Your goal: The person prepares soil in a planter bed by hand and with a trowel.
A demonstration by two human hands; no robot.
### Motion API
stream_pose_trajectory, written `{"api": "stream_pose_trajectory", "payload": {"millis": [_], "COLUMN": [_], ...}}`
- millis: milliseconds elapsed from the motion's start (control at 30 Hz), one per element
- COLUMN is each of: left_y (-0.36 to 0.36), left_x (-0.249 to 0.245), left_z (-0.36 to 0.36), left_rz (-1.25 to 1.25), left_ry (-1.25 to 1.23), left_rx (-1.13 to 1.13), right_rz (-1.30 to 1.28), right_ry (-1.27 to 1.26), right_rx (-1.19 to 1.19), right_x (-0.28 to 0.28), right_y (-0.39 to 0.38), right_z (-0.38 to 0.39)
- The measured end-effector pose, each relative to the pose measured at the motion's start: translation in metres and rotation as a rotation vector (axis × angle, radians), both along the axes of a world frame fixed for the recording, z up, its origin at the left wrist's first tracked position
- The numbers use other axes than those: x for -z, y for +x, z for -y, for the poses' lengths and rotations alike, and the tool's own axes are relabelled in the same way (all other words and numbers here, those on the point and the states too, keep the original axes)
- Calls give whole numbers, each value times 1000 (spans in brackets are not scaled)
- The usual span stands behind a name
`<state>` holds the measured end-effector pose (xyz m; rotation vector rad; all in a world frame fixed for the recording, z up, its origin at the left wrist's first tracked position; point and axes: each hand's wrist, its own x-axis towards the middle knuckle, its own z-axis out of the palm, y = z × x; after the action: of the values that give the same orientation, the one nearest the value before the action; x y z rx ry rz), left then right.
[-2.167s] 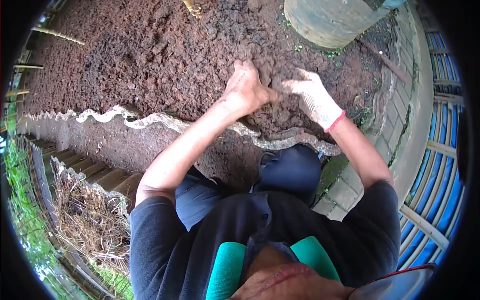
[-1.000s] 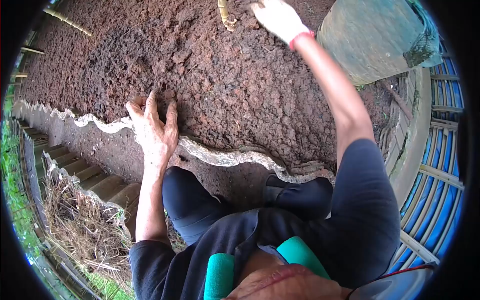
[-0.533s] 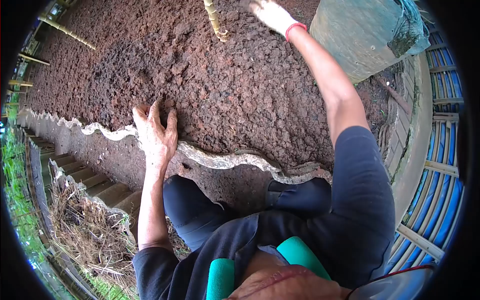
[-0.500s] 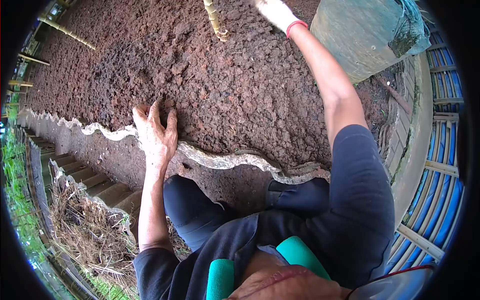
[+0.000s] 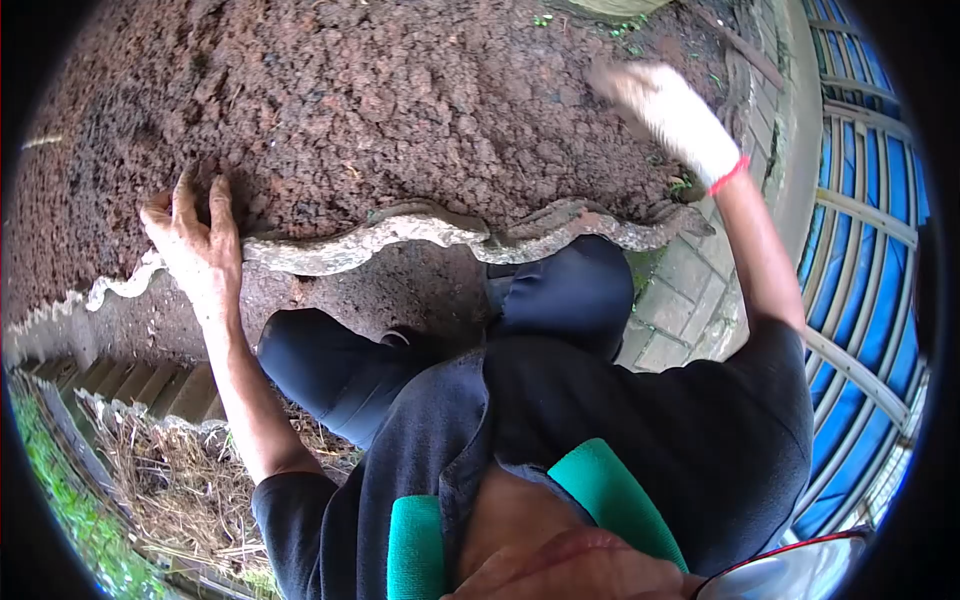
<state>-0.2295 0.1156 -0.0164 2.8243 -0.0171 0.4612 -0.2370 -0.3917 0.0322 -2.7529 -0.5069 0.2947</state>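
Observation:
My bare left hand [image 5: 200, 240] rests over the wavy edging [image 5: 370, 245], its muddy fingers spread onto the dark crumbly soil [image 5: 400, 120]. Nothing is held in it. On the right, my right hand [image 5: 665, 110] wears a white glove with a red cuff and hovers at the right end of the soil bed. Its soiled fingertips are smeared by motion, so their pose and anything in them cannot be made out.
A paved path [image 5: 680, 300] runs down the right, beside a blue slatted panel [image 5: 860, 260]. Dry straw [image 5: 180, 470] lies at the lower left, below a corrugated edge [image 5: 150, 385]. The bottom of a pale container [image 5: 620, 5] shows at the top.
The view has shifted toward the right end of the bed. My right hand has come down from the top, nearer the edging. My left hand still rests on the edging with fingers spread.

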Motion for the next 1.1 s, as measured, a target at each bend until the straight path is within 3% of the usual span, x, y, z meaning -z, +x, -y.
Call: {"api": "stream_pose_trajectory", "payload": {"millis": [33,100,167,233,267,300,367,500,533,633,767,900,1033,1067,1100], "left_y": [0,1,1,-1,0,2,4,6,6,6,8,5,6,5,6], "left_x": [-1,-2,-3,-4,-1,2,3,8,7,7,14,14,18,19,18], "left_z": [0,-2,-2,-4,-11,-15,-17,-22,-22,-17,-27,-21,-26,-28,-30], "left_rz": [-44,-52,-79,4,1,-31,-72,-21,-35,-48,-32,-14,12,4,-1], "left_ry": [-17,-9,-22,-42,1,3,4,-8,-21,-51,-11,-92,-37,-66,-95], "left_rx": [0,26,36,84,91,79,35,86,72,54,44,35,27,38,49], "right_rz": [-231,-350,-180,-515,-444,-453,-138,-29,-435,-257,-373,-193,-426,-132,-27], "right_ry": [16,6,133,272,170,-118,-442,-439,-185,-458,-235,-315,317,37,-85], "right_rx": [362,400,320,483,359,268,205,271,554,202,373,188,262,157,-16], "right_x": [12,13,51,3,11,0,38,57,34,28,19,36,-7,0,3], "right_y": [-18,-34,-38,-21,-9,6,9,-17,-15,-24,-27,-37,-30,-34,-33], "right_z": [10,9,37,12,27,26,67,76,52,45,30,28,-23,-17,-6]}}
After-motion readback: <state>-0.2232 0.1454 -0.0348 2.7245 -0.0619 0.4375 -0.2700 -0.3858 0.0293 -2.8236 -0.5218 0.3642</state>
